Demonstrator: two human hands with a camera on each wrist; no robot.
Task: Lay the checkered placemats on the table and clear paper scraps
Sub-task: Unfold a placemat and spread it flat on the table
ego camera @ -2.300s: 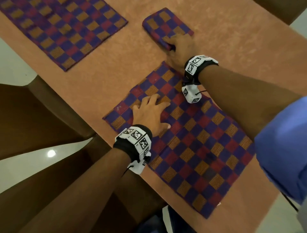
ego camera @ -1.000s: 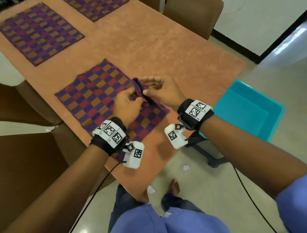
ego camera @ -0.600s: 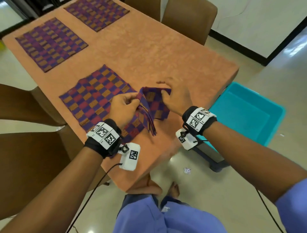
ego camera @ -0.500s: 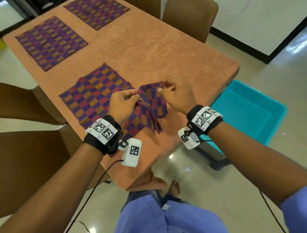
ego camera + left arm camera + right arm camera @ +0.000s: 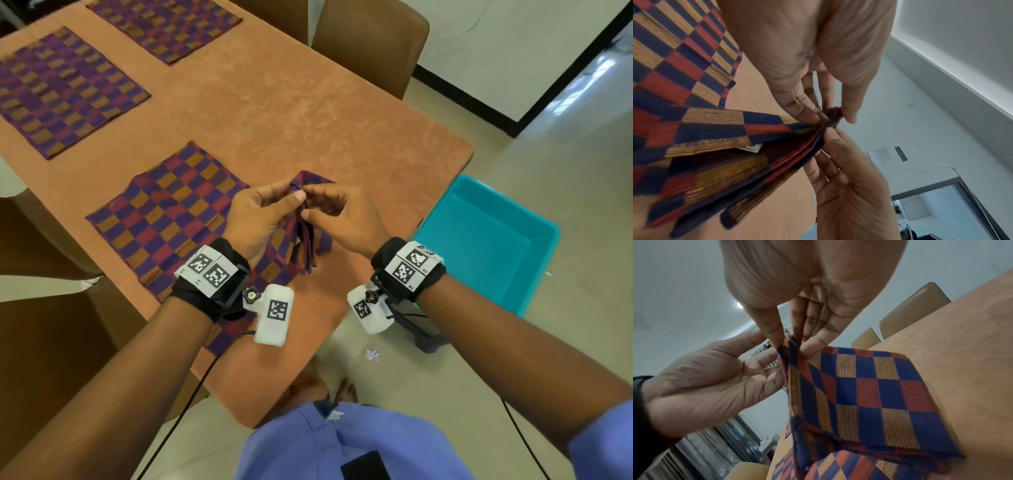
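Observation:
A folded checkered placemat (image 5: 310, 245), in purple, red and orange, hangs between my two hands just above the table's near right corner. My left hand (image 5: 295, 193) pinches its top corner between thumb and fingers (image 5: 813, 113). My right hand (image 5: 307, 202) pinches the same corner from the other side, thumb and fingertips (image 5: 809, 348) on the folded layers (image 5: 869, 386). One placemat (image 5: 171, 212) lies flat on the orange table (image 5: 325, 120) under my left wrist. Two more placemats (image 5: 61, 89) (image 5: 164, 24) lie flat farther back. A crumpled paper scrap (image 5: 371, 353) lies on the floor.
A teal bin (image 5: 486, 240) stands on a low stand to the right of the table's corner. Brown chairs stand at the far side (image 5: 370, 44) and the left side (image 5: 51, 342). Cables hang from both wrists. My bare feet are by the table's near edge.
The right hand took the folded placemat off the table and both hands brought it to the near right corner. The hands, apart half a second ago, now meet at its top corner.

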